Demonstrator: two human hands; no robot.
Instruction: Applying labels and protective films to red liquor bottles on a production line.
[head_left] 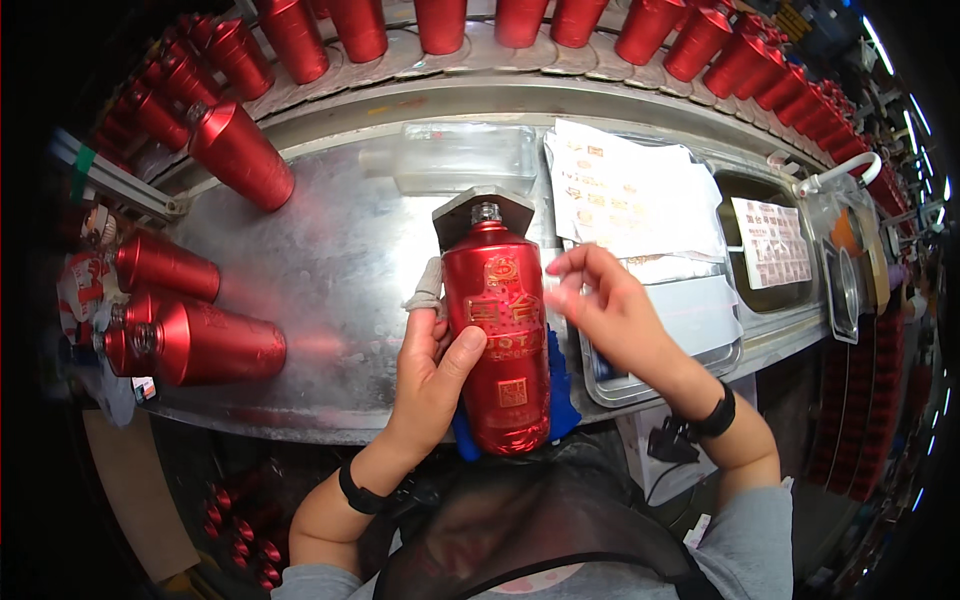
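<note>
A glossy red bottle (495, 345) with gold print lies neck away from me, in front of my body. Its bare threaded neck (486, 213) sits against a dark angled rest (455, 222). My left hand (432, 365) grips the bottle's left side, thumb across its front; a pale cover (427, 285) wraps one fingertip. Just off the bottle's right side hovers my right hand (610, 310), fingers curled but apart, nothing plainly visible between them. Blue cloth (563, 390) shows beneath the bottle. Printed label sheets (635, 200) lie to the right, over a metal tray (610, 393).
A clear rectangular glass bottle (468, 158) lies behind the rest. More red bottles stand at the left (240, 155), and a row of them lines the conveyor (400, 65) along the back. At right are a sink (750, 190) with another label sheet (772, 242) and a white faucet (840, 173).
</note>
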